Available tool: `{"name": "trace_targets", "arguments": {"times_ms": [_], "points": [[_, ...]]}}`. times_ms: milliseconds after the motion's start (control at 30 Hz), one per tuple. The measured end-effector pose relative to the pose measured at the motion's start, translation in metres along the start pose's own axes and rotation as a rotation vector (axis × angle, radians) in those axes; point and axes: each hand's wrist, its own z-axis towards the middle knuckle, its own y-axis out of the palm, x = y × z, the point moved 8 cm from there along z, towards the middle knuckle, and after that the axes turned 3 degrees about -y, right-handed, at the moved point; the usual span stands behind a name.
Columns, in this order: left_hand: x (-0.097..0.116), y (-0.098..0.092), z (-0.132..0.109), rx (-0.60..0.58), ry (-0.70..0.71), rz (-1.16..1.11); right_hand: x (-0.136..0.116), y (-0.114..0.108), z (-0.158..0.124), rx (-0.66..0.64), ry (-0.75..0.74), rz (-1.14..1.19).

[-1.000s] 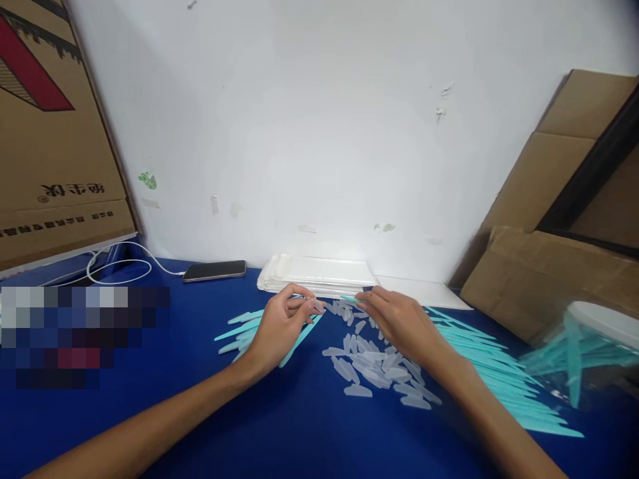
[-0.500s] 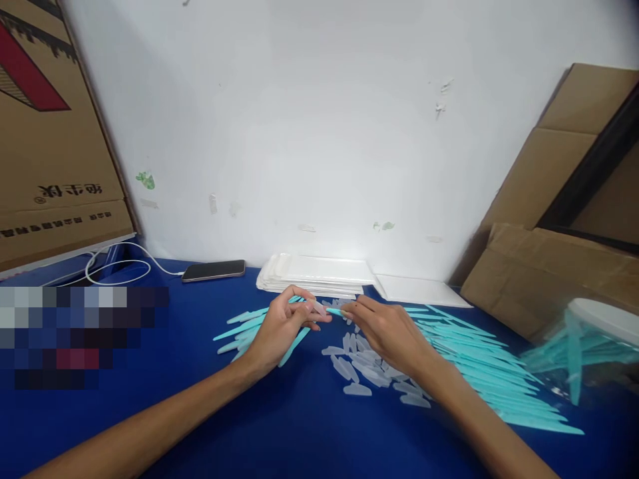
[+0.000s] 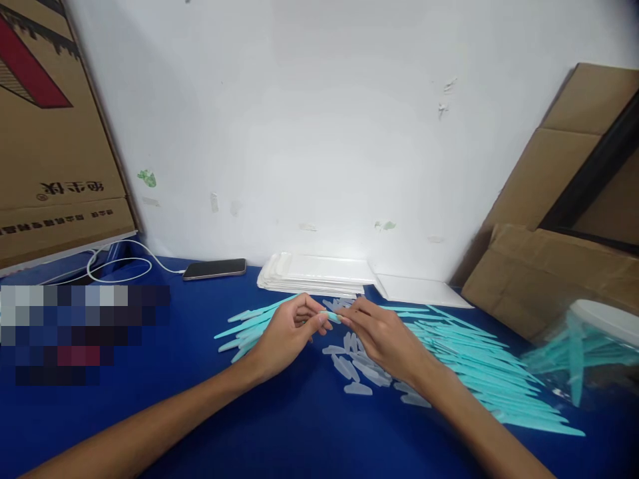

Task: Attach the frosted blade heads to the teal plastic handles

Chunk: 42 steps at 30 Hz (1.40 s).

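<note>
Between my two hands is a turquoise eyebrow razor (image 3: 330, 316), held almost level above the blue table. My left hand (image 3: 294, 329) pinches its left end between thumb and fingers; the clear cap at that end is mostly hidden by the fingertips. The other end is gripped by my right hand (image 3: 377, 332), whose fingers cover most of it. Loose translucent blade caps (image 3: 367, 369) lie in a heap below and beside my right hand. More turquoise razors (image 3: 244, 330) rest behind my left hand. A large spread of turquoise razors (image 3: 479, 366) lies right of my right forearm.
White flat packs (image 3: 319, 269) are stacked against the wall. A phone (image 3: 214, 269) with a white cable lies at the back left. On the right stands a clear tub (image 3: 604, 319) of turquoise razors near a cardboard box (image 3: 544, 273). Another carton (image 3: 60, 153) rises at left.
My hands have come together: the clear cap in my left fingers and the razor in my right were just touching, and now the left fingers close over the razor's end.
</note>
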Motion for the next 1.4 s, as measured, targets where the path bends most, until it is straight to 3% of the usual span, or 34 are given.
{"name": "trace_targets", "arguments": {"times_ms": [267,667,1400], "points": [[0.005,-0.003,-0.004,0.090,0.029,-0.015,0.009,-0.005,0.003,-0.010,0.099,-0.125],[0.009,0.000,-0.006,0.030,0.052,0.013,0.008,0.001,-0.003,-0.049,0.082,-0.059],[0.012,0.009,-0.012,-0.030,0.102,0.373,0.002,0.008,-0.002,-0.127,0.017,-0.112]]}}
